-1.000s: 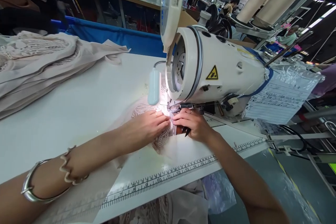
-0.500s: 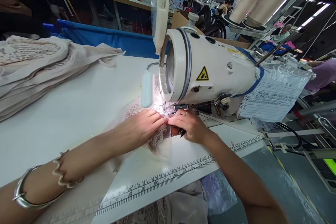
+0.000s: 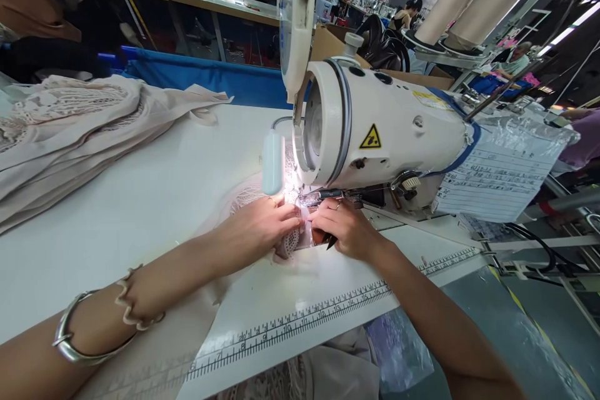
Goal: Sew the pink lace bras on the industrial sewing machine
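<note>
Under the lit needle area of a white sewing machine [image 3: 398,125], pale lace fabric [image 3: 291,242] lies on the table. My left hand [image 3: 267,225] presses and pinches this lace with bent fingers, just left of the presser foot. Close by on the right, my right hand [image 3: 344,225] is closed, its fingertips at the fabric's edge beside the foot. A black pointed tool [image 3: 331,242] sticks out from beneath its palm; most of it is hidden. The needle itself is lost in glare.
A small lamp [image 3: 272,165] hangs left of the needle area. Pale garments [image 3: 94,137] are heaped at the left. A printed ruler [image 3: 290,328] follows the table's front edge. A written sheet [image 3: 501,169] hangs at the machine's right. Thread cones [image 3: 497,0] stand behind.
My fingertips, touching each other before, now have a small gap between them. The whole view has shifted, so everything sits slightly further right and lower.
</note>
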Demonstrator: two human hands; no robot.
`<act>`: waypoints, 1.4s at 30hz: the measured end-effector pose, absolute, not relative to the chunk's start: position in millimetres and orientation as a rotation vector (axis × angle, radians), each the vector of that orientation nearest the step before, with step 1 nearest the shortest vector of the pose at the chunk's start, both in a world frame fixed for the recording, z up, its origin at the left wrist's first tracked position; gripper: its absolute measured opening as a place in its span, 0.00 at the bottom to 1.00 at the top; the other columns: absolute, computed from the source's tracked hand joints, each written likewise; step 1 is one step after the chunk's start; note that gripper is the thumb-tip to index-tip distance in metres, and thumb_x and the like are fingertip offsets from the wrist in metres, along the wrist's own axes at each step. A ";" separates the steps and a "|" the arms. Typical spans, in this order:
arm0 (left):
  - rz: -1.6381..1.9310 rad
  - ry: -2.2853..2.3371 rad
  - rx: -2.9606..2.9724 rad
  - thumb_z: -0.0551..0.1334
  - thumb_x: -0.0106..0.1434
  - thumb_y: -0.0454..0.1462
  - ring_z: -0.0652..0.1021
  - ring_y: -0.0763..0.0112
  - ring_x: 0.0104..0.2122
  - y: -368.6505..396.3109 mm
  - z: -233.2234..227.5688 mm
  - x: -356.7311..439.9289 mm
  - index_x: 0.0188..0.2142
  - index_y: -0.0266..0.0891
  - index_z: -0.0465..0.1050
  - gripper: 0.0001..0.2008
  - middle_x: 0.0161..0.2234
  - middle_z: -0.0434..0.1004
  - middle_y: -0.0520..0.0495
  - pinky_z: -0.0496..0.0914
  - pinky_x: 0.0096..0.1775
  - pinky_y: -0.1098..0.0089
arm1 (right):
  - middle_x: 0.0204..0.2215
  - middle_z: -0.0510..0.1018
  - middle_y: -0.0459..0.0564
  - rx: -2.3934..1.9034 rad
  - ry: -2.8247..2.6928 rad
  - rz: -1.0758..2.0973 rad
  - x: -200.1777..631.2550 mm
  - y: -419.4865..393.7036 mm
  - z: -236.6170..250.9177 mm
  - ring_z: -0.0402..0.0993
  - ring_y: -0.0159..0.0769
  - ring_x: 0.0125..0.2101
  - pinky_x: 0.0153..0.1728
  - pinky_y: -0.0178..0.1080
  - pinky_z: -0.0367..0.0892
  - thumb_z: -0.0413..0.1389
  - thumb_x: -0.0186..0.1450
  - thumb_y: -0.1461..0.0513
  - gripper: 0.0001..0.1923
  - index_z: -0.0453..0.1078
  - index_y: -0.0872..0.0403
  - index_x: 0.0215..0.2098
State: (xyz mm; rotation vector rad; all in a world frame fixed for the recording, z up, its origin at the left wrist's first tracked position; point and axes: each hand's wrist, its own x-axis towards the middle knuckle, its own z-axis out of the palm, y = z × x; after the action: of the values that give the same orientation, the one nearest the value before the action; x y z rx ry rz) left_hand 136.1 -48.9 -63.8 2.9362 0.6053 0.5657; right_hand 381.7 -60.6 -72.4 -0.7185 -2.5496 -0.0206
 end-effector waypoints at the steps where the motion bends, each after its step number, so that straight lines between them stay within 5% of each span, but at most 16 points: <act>1: 0.556 0.626 2.935 0.55 0.65 0.26 0.73 0.61 0.36 -48.9 -63.0 135.3 0.47 0.37 0.73 0.15 0.40 0.76 0.41 0.68 0.39 0.61 | 0.34 0.81 0.49 -0.732 -2.552 -0.021 381.7 -60.6 -72.6 0.72 0.39 0.38 0.39 0.43 0.70 0.49 0.68 0.73 0.14 0.74 0.54 0.38; 5: 0.497 0.726 2.954 0.53 0.65 0.25 0.71 0.62 0.34 -52.2 -60.0 135.1 0.48 0.36 0.73 0.16 0.41 0.75 0.39 0.65 0.37 0.62 | 0.38 0.81 0.51 -0.722 -2.539 -0.080 382.3 -60.1 -74.4 0.72 0.41 0.41 0.40 0.44 0.70 0.48 0.66 0.74 0.17 0.74 0.55 0.45; 9: 0.510 0.811 2.957 0.52 0.65 0.24 0.71 0.62 0.35 -54.7 -61.9 136.7 0.49 0.36 0.71 0.17 0.43 0.74 0.38 0.64 0.37 0.62 | 0.41 0.82 0.52 -0.703 -2.513 -0.110 382.3 -59.9 -74.2 0.72 0.41 0.43 0.40 0.43 0.69 0.47 0.66 0.75 0.17 0.74 0.56 0.41; 17: 0.577 0.661 2.962 0.53 0.66 0.25 0.72 0.62 0.36 -48.2 -73.4 134.7 0.38 0.38 0.71 0.11 0.35 0.76 0.44 0.63 0.42 0.61 | 0.34 0.81 0.48 -0.712 -2.533 -0.050 382.7 -61.6 -74.4 0.71 0.39 0.38 0.38 0.42 0.68 0.52 0.68 0.71 0.11 0.74 0.53 0.37; 27: 0.502 0.934 3.078 0.57 0.69 0.33 0.73 0.52 0.45 -53.4 -72.4 136.8 0.47 0.33 0.71 0.10 0.46 0.76 0.36 0.62 0.36 0.62 | 0.38 0.83 0.48 -0.685 -2.512 -0.061 382.3 -61.4 -72.1 0.73 0.39 0.38 0.38 0.43 0.69 0.53 0.68 0.71 0.10 0.74 0.53 0.38; 34: 0.518 0.625 3.019 0.52 0.70 0.27 0.73 0.62 0.37 -53.8 -80.4 141.5 0.44 0.36 0.74 0.12 0.37 0.76 0.43 0.64 0.43 0.61 | 0.33 0.80 0.48 -0.736 -2.535 -0.011 383.0 -62.3 -73.3 0.72 0.39 0.37 0.39 0.42 0.69 0.53 0.69 0.68 0.10 0.74 0.51 0.35; 42: 0.571 0.693 2.946 0.54 0.68 0.28 0.74 0.61 0.39 -55.7 -75.6 139.1 0.57 0.40 0.70 0.19 0.41 0.77 0.42 0.63 0.46 0.59 | 0.28 0.79 0.48 -0.735 -2.517 0.022 384.1 -63.4 -72.1 0.71 0.38 0.34 0.35 0.40 0.67 0.54 0.68 0.69 0.10 0.74 0.53 0.31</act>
State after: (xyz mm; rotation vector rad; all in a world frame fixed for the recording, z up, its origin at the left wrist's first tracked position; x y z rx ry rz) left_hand 139.1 -55.7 -75.6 2.9459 0.6930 0.5709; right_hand 384.1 -63.4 -72.1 -0.7346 -2.5172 0.0217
